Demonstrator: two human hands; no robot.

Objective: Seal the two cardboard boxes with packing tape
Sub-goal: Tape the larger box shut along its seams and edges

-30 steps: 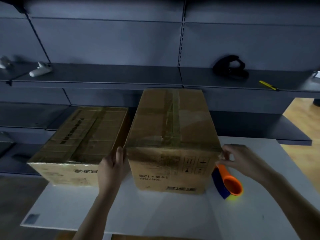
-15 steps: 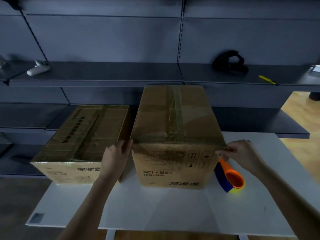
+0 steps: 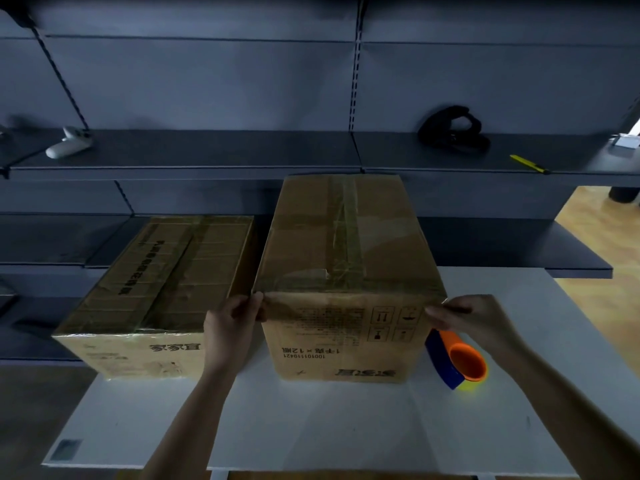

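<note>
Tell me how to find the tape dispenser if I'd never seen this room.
Look at the white table in front of the dark shelving, then at the taller cardboard box on it. The tape dispenser lies on the table by that box's right front corner, below the right hand. Alone on the table it is brightly coloured: orange, blue and yellow.

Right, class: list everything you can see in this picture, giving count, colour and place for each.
tall box: 1, brown, taped, table centre
low box: 1, brown, taped, left of tall box
tape dispenser: 1, orange, blue and yellow, on table right of tall box
table: 1, white, foreground
shelves: several, dark grey, behind table
white object: 1, upper shelf, left
black object: 1, upper shelf, right
yellow tool: 1, upper shelf, far right
left hand: grips tall box's near left top corner
right hand: pinches its near right top corner
</note>
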